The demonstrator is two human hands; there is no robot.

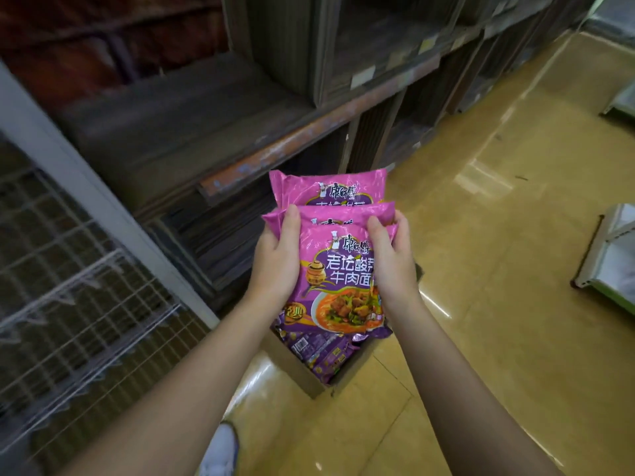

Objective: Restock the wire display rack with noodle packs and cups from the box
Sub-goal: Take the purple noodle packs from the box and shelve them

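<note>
Your left hand [275, 266] and right hand [393, 269], fingers [292, 218] curled, clamp three purple plastic noodle packs [343, 266]; keep them squared for the white wire rack [86, 304].

A: What's up front?
B: Three noodle packs [338, 269], purple and pink, fanned one over the next, faces up, gripped at their sides between the left hand [275, 259] and right hand [391, 259].
A: And the box [297, 371]?
B: Brown cardboard, open, on the floor right under them, more purple packs [323, 353] lying jumbled inside.
A: The wire display rack [86, 286]?
B: White grid shelves, standing at the near left.
</note>
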